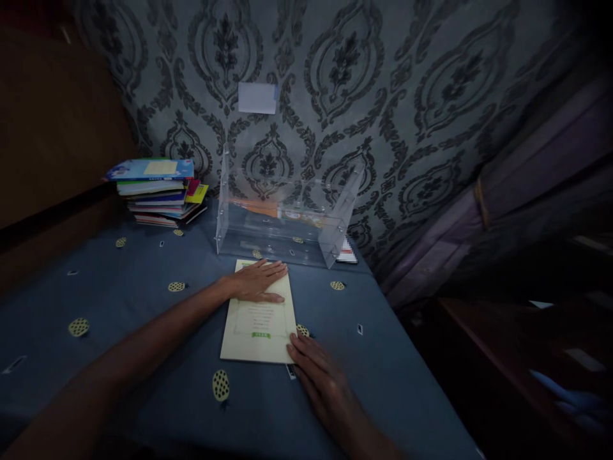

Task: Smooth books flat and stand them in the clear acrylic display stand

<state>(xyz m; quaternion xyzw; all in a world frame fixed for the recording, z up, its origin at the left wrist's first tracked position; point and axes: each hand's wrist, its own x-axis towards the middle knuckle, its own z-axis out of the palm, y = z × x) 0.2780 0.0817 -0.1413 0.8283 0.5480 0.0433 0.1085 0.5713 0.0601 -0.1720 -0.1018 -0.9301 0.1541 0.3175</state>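
A pale thin book (258,326) lies flat on the blue cloth-covered table (143,300). My left hand (258,281) rests flat on the book's upper half, fingers stretched out towards the right. My right hand (318,374) lies flat on the cloth at the book's lower right corner, fingertips touching its edge. Just behind the book stands a clear acrylic rack (287,214) with an orange-covered book (278,209) lying inside it.
A stack of several colourful books (158,191) sits at the back left of the table. Patterned wallpaper with a white card (257,98) rises behind. The table's right edge drops off to a dark area with purple curtains (527,191).
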